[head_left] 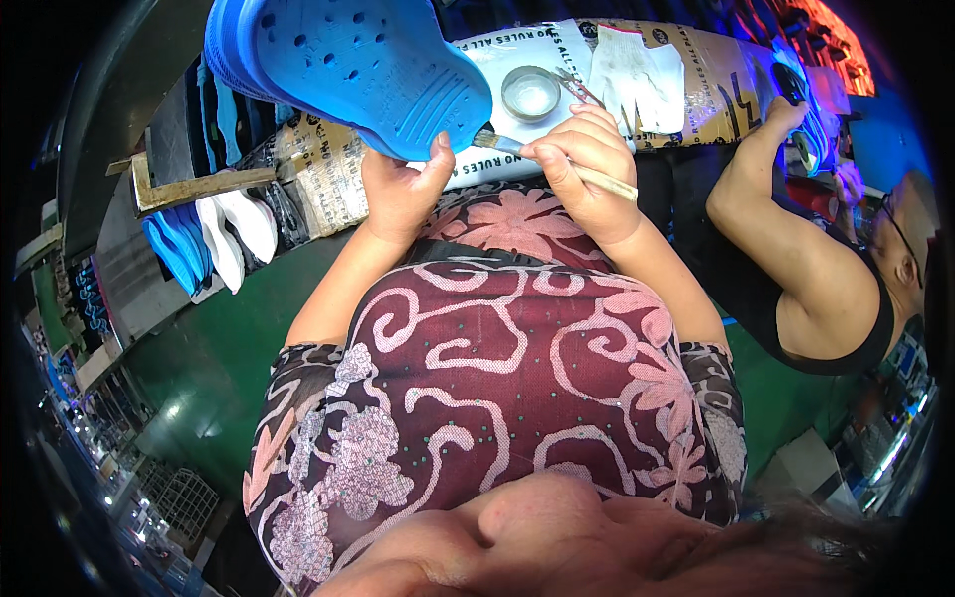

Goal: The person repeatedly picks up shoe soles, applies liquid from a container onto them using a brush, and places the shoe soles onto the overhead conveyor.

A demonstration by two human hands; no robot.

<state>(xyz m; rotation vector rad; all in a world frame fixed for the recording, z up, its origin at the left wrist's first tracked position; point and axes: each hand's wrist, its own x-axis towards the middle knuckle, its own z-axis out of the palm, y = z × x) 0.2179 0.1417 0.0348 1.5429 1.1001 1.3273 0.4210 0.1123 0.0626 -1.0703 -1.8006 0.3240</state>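
Note:
My left hand (410,189) grips a blue foam clog (373,80) by its heel end, the thumb on the edge and the holed sole facing up. In my right hand (589,169) is a slim brush with a pale handle (607,183), held between thumb and fingers. The brush's dark tip (484,139) is at the heel edge of the clog; whether it touches cannot be made out. Just beyond my right hand sits a small round glass dish (531,94) with whitish contents. A thin reddish tool (575,88) lies beside the dish, partly hidden by my fingers.
A white knitted glove (637,82) lies on the cardboard-covered bench (711,95). At left, blue clogs (177,249) and white shoe parts (237,234) hang by a wooden bar (204,189). To the right, a co-worker's arm (796,224) reaches toward blue-lit items.

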